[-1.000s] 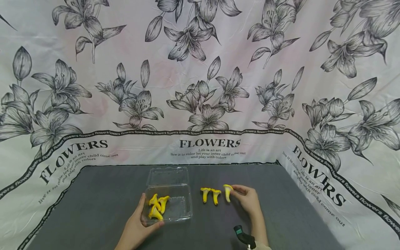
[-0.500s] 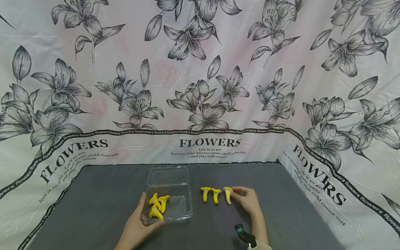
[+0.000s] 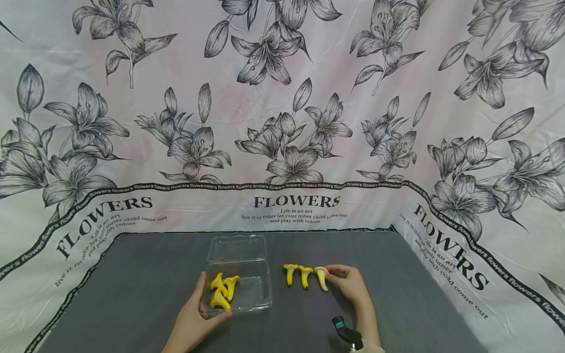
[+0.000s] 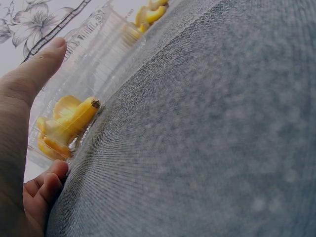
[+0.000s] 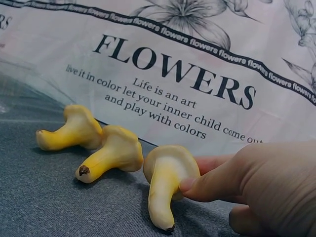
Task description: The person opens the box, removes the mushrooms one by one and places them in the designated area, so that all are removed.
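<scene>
My left hand grips the near left corner of a clear plastic clamshell box, whose lid stands open toward the back. Several yellow chanterelle mushrooms lie in the box's left part. To the right, my right hand pinches a paler chanterelle by its cap between thumb and fingers, stem pointing toward me. That cap sits right beside a middle chanterelle, and a third chanterelle lies left of it, all in a row on the dark grey cloth.
Grey cloth covers the tabletop. A white curtain printed with lilies and lettering rises along the back and both sides. A black device sits at my right wrist.
My right hand has shifted the pale chanterelle slightly left and nearer, closing the gap to the middle one, and its stem now slants more. The left hand and box stay put.
</scene>
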